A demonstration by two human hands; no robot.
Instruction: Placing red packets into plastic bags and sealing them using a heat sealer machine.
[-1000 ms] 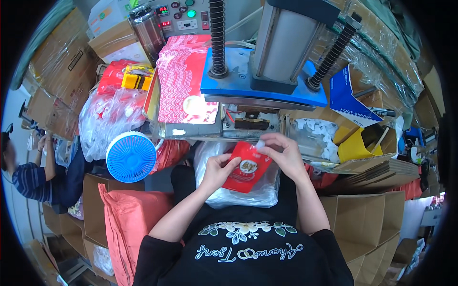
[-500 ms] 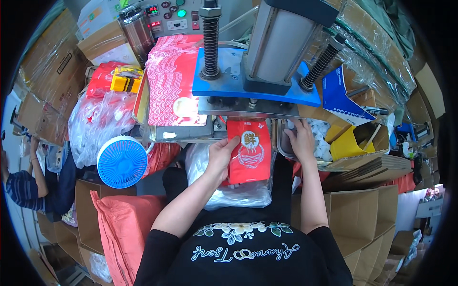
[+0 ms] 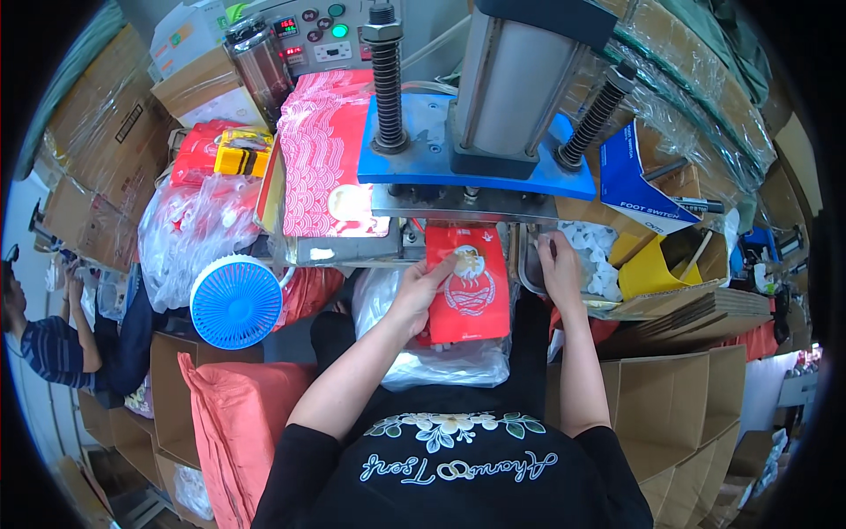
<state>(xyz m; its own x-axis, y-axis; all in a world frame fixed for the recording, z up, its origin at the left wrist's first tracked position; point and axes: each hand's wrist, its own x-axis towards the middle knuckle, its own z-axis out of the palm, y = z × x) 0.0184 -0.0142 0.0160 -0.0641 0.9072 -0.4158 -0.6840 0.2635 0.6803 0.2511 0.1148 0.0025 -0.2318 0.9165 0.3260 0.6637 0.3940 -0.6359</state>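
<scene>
Two hands work at a press. The left hand (image 3: 421,291) pinches the left edge of a red packet (image 3: 467,284), a flat glossy rectangle with a pale round emblem, held upright with its top edge tucked just under the steel plate of the press (image 3: 480,132). The right hand (image 3: 560,264) reaches into a metal tray (image 3: 527,264) just right of the packet, fingers curled down among small white pieces (image 3: 597,256); whether it grips any of them I cannot tell.

Under the packet, on the lap, lies a crinkled clear plastic bag (image 3: 441,366). The press above has a blue slab, two threaded rods with black springs and a broad grey cylinder. Left of it, on the bench (image 3: 339,254), rests a stack of red sheets (image 3: 328,159) printed with a white wave pattern. Behind stands a grey control box (image 3: 313,35) with round buttons.

Further left, a round blue fan (image 3: 235,302) sits before clear bags of red goods (image 3: 189,238). An orange-pink cushion (image 3: 233,414) leans by the knee. Brown cardboard boxes (image 3: 679,406) crowd every side, some wrapped in film. At the far left edge another person in a striped sleeve (image 3: 44,348) is bent over their own work.
</scene>
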